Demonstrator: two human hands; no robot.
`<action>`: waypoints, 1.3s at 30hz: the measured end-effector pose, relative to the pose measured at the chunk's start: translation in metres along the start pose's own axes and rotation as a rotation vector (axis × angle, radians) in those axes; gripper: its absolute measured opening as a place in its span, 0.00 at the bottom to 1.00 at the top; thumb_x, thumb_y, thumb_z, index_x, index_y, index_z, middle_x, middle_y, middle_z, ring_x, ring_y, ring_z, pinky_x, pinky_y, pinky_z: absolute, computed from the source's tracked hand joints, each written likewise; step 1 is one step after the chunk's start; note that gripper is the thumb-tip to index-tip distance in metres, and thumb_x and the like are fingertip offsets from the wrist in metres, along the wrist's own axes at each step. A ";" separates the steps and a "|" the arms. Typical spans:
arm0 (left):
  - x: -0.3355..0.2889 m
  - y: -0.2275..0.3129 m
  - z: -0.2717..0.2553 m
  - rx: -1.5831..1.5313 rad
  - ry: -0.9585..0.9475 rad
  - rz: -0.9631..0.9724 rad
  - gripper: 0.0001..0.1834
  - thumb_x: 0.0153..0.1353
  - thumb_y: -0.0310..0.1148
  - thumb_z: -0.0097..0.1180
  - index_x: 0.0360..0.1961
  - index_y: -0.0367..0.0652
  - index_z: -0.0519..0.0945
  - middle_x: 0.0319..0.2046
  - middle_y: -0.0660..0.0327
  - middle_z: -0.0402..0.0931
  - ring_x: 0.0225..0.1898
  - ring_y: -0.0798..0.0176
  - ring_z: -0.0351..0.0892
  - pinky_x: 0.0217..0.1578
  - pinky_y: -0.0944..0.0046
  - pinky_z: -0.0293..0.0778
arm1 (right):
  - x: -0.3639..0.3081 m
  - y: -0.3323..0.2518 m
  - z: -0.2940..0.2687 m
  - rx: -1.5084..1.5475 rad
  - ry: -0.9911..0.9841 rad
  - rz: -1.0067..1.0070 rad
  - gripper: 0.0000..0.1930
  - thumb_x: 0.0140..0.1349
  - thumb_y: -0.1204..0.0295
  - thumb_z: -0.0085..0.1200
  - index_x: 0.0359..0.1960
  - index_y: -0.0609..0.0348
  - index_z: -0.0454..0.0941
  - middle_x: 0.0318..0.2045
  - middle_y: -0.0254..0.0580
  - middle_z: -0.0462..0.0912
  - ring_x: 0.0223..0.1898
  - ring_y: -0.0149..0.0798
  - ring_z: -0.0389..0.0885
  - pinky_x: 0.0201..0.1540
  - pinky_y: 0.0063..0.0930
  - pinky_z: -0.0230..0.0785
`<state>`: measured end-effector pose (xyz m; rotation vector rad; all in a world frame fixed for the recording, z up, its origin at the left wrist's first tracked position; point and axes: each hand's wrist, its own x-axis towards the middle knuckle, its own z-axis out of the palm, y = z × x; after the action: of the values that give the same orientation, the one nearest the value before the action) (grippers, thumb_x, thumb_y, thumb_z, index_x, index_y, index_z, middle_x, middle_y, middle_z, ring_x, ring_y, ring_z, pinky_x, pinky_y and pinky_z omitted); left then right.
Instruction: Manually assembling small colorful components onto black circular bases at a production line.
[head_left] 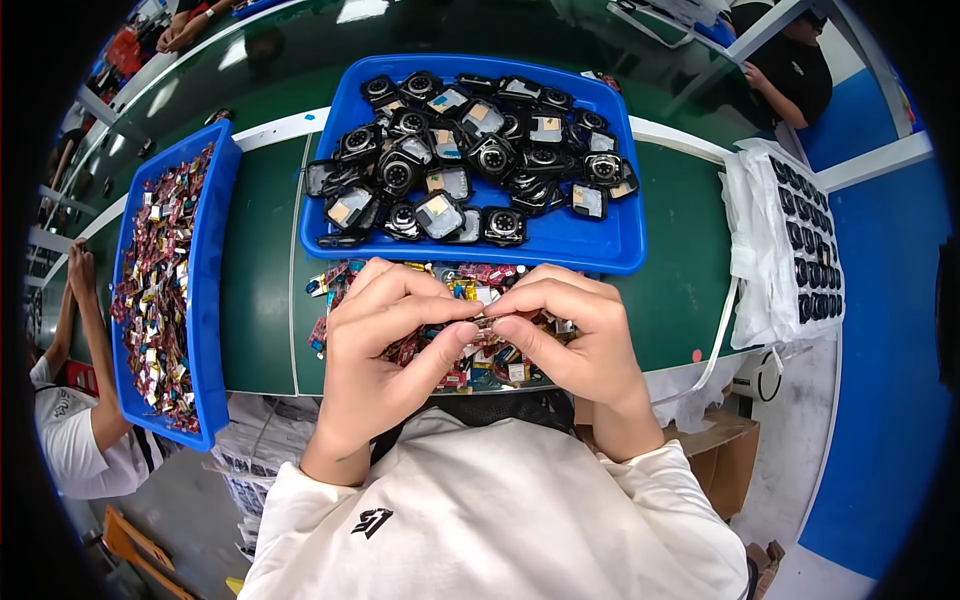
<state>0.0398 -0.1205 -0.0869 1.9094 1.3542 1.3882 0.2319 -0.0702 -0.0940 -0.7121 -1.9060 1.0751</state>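
Observation:
My left hand (380, 335) and my right hand (580, 335) meet in front of my chest, fingertips almost touching. Thumb and index finger of each pinch a small thin electronic part (486, 323), mostly covered by the fingers. Beneath them, a loose pile of small electronic parts (455, 378) in red, yellow and white lies on the green table (680, 290). Just beyond stands a blue tray (570, 252) heaped with black smartwatch casings (400, 172), some with round sensor backs up, others showing their open insides.
At left, a long blue bin (207, 320) holds many small red and white parts. A white-wrapped tray (752, 225) with rows of black pieces stands at right. A cardboard box (725, 455) sits below the table. Other people's arms (88, 330) show at left and upper right.

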 end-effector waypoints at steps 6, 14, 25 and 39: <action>-0.003 -0.006 0.001 -0.070 0.007 -0.012 0.06 0.47 0.22 0.67 0.28 0.39 0.85 0.26 0.60 0.79 0.30 0.64 0.73 0.34 0.67 0.66 | 0.000 -0.001 0.001 0.039 0.000 -0.024 0.04 0.56 0.79 0.61 0.33 0.63 0.82 0.26 0.39 0.82 0.25 0.30 0.78 0.27 0.21 0.68; 0.000 0.003 0.006 -0.177 0.104 -0.036 0.08 0.45 0.24 0.70 0.29 0.38 0.84 0.27 0.59 0.80 0.32 0.63 0.76 0.35 0.68 0.68 | 0.000 -0.005 0.003 0.129 0.033 0.048 0.04 0.57 0.79 0.61 0.33 0.65 0.82 0.25 0.37 0.82 0.24 0.26 0.77 0.27 0.19 0.68; -0.015 -0.005 0.009 -0.606 0.003 -0.300 0.09 0.52 0.17 0.62 0.32 0.36 0.75 0.32 0.56 0.82 0.35 0.67 0.81 0.40 0.69 0.76 | -0.008 0.004 0.000 0.177 0.065 0.092 0.08 0.54 0.81 0.62 0.37 0.64 0.82 0.33 0.41 0.84 0.31 0.28 0.82 0.31 0.20 0.72; -0.007 -0.001 0.006 -0.322 -0.098 -0.227 0.04 0.49 0.21 0.66 0.28 0.36 0.83 0.23 0.61 0.79 0.26 0.68 0.73 0.28 0.69 0.65 | -0.013 0.007 0.004 0.383 0.081 0.159 0.08 0.58 0.77 0.63 0.39 0.65 0.82 0.32 0.40 0.83 0.32 0.26 0.81 0.34 0.19 0.73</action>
<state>0.0448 -0.1255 -0.0937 1.5430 1.1767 1.2926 0.2353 -0.0787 -0.1064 -0.6820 -1.5326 1.4384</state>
